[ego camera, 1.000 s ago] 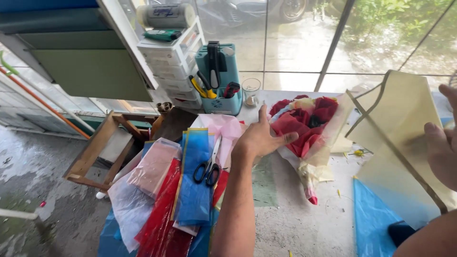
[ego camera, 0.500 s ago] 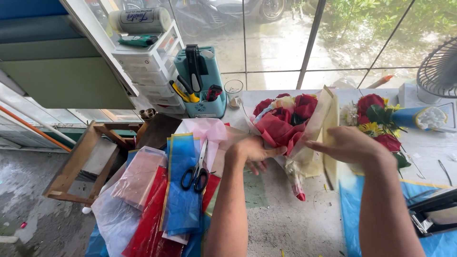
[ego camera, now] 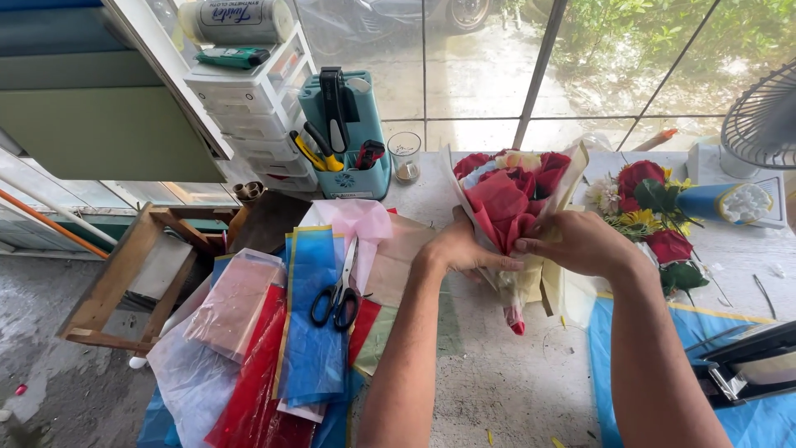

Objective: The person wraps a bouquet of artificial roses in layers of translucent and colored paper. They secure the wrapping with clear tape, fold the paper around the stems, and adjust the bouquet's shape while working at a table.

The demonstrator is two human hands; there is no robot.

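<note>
A bouquet (ego camera: 514, 195) of red flowers in red and cream wrapping paper lies on the grey table (ego camera: 514, 390), its stem end pointing toward me. My left hand (ego camera: 460, 247) grips the wrapping on its left side. My right hand (ego camera: 580, 243) pinches the cream paper on its right side, at the bouquet's narrow waist. Both hands close around the wrap.
Black-handled scissors (ego camera: 336, 299) lie on a stack of coloured cellophane sheets (ego camera: 274, 340) at left. A teal tool caddy (ego camera: 344, 137) and a small glass (ego camera: 404, 158) stand behind. Loose red and yellow flowers (ego camera: 655, 216) lie right, near a fan (ego camera: 763, 116). A wooden stool (ego camera: 124, 282) stands beside the table.
The large cream sheet my right hand held up a second ago is now wrapped against the bouquet. Both hands have come together around the bouquet's waist.
</note>
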